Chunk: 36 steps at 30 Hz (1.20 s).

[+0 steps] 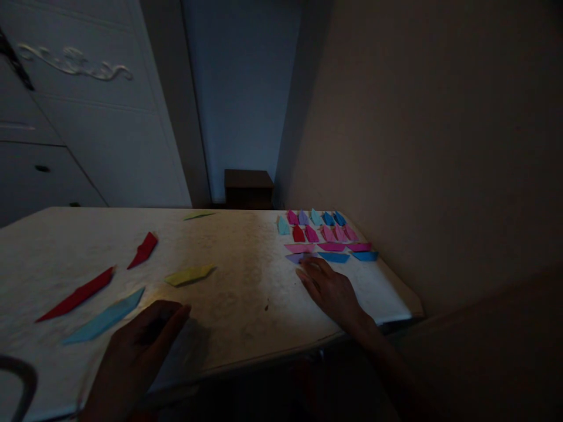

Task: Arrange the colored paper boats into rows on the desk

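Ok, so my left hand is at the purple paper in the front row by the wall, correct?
No, it's your right hand at that purple paper, as the head view shows; your left hand is near the light blue paper.

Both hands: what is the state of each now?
Left hand: curled, nothing visible inside; open or closed unclear.
Right hand: at the lilac pointed paper strip; grip unclear.

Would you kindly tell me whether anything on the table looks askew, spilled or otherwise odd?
A small dark speck stands out on the pale tabletop between the left hand and the right hand; stain or debris, I cannot tell. The long light-blue folded paper piece lies slanted, unlike the neat rows of colourful paper pieces.
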{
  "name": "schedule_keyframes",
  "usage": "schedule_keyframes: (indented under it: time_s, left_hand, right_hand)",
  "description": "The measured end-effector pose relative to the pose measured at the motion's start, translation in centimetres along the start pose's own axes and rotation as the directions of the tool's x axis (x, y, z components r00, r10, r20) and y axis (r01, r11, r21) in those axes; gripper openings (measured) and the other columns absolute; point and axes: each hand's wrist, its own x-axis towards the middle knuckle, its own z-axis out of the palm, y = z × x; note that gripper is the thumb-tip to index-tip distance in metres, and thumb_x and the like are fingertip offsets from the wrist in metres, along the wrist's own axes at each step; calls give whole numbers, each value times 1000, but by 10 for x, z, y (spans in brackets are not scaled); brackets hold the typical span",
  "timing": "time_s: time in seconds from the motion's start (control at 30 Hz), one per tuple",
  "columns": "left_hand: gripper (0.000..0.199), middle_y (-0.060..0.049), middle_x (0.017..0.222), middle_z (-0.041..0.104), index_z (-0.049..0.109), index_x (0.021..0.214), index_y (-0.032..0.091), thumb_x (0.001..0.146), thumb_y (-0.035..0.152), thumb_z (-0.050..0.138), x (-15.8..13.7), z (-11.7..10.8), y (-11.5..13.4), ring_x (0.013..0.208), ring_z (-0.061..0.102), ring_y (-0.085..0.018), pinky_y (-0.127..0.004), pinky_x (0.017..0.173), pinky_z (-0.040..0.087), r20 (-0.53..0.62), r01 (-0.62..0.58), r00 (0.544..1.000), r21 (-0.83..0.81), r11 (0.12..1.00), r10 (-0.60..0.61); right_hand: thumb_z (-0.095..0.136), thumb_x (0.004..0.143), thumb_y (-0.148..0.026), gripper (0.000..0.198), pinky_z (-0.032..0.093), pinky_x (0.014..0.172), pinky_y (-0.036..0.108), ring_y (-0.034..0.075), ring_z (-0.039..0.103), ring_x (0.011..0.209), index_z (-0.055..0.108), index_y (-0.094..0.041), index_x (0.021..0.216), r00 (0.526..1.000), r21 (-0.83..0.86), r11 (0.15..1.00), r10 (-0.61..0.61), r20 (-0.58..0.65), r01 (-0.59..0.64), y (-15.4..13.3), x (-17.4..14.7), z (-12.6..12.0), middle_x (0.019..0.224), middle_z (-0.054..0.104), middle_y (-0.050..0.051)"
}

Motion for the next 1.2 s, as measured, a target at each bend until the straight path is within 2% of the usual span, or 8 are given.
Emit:
schedule_keyframes:
  time_s: [0.1,0.33,0.5,0.7,0.93,1.1,1.2]
  left_hand:
    - [40,1,68,69,67,73,24,74,63,59,-1,1,4,59,63,-18,-26,53,48,-20,-9,1000,-17,1000,9]
    - [36,3,64,64,65,72,23,78,58,60,-5,9,7,58,57,-15,-24,55,44,-95,-31,995,-107,994,21]
    - [34,3,59,60,64,69,21,79,53,61,-3,9,7,54,53,-14,-23,52,41,-94,-81,993,-105,991,71]
    - [34,3,56,52,59,64,19,81,48,58,-4,8,15,52,47,-12,-22,49,37,-68,-77,995,-157,985,67]
    - [32,2,59,53,58,65,18,83,45,56,-4,10,10,55,47,-12,-22,51,37,-63,-76,996,-224,972,64]
    - [32,1,61,54,58,66,17,83,44,55,-6,-4,6,57,50,-12,-23,54,40,-85,-88,994,-214,973,72]
    - [33,2,62,55,58,67,18,84,45,54,-6,-27,-1,59,51,-13,-24,56,41,-207,-70,977,-111,991,46]
  right_hand:
    - [43,99,-29,31,58,81,32,21,66,102,62,-18,121,999,53,998,-43,-9,43,-1,-2,2,123,63,11]
    - [44,99,-24,26,55,86,30,17,66,97,68,-20,107,977,242,947,-214,-12,211,0,-2,4,108,68,8]
    - [44,98,-25,26,56,83,32,18,66,94,69,-19,103,974,279,934,-226,-30,225,2,-3,5,102,68,8]
    - [42,99,-27,27,57,82,34,18,67,92,68,-22,102,966,298,919,-249,-66,258,3,-4,7,101,69,6]
    - [48,97,-33,25,56,86,35,20,66,97,70,-22,102,942,294,901,-271,-197,320,9,-4,12,104,69,7]
    - [47,97,-40,30,56,85,38,22,66,98,71,-23,101,916,249,896,-304,-260,368,14,-3,15,105,69,8]
    - [47,97,-40,29,56,85,40,23,66,98,71,-25,101,915,232,898,-318,-249,375,15,-2,15,106,69,8]
